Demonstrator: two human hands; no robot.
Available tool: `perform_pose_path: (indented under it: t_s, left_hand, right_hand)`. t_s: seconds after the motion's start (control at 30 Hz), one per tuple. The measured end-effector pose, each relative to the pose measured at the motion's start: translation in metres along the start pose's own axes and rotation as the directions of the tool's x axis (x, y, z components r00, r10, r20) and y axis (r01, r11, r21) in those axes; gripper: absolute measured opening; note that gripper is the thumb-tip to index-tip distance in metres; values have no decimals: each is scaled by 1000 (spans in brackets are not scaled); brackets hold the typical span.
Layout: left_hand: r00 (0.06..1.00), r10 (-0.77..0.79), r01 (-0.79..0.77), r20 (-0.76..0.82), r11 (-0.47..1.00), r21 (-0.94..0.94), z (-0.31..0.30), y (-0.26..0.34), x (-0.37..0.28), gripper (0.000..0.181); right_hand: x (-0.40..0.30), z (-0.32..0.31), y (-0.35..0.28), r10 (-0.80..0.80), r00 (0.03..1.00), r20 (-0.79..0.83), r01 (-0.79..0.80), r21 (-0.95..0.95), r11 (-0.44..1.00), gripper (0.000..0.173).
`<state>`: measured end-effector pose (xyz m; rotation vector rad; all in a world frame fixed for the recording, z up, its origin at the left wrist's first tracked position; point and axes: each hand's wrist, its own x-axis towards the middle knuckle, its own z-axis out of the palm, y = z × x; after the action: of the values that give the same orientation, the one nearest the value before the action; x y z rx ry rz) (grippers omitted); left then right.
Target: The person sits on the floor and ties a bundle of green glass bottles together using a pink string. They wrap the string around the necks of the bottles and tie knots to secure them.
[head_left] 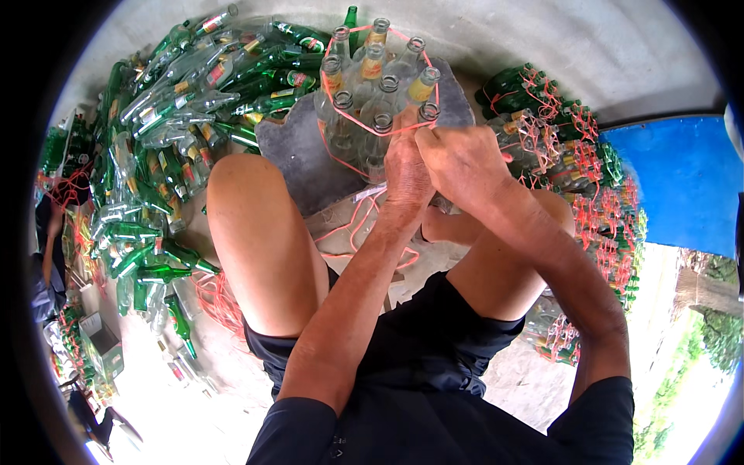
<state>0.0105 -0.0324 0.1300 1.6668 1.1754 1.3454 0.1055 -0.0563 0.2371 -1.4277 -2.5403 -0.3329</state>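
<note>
A cluster of clear glass bottles (372, 104) stands upright on a dark stone slab (296, 157) between my knees. Pink plastic twine (354, 121) loops around the bottle necks, and another strand passes lower around the bodies. At the near right side of the cluster, my left hand (407, 163) has its fingers at the twine, against the front bottles. My right hand (462, 152) is closed on the twine just beside it, with the two hands touching. The fingertips are partly hidden.
Loose green and clear bottles (215, 87) lie heaped at the left. Twine-tied bottle bundles (604, 215) line the right, near a blue panel (680, 180). A pink twine tangle (218, 299) lies by my left leg. A cardboard box (102, 343) and part of another person (49, 256) are far left.
</note>
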Motion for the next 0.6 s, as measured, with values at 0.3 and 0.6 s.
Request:
perform_pose_path:
  t_s: [0.3,0.6]
  left_hand:
    - [999,16,-23,47,987,161,8,-23,-5,35]
    - [990,71,-68,-119,997,31,6,0,1,24]
  right_hand:
    - [67,-14,35,-247,912,328,263,-7,965,10]
    - [107,-1,58,-139,851,506,66,160,985,10]
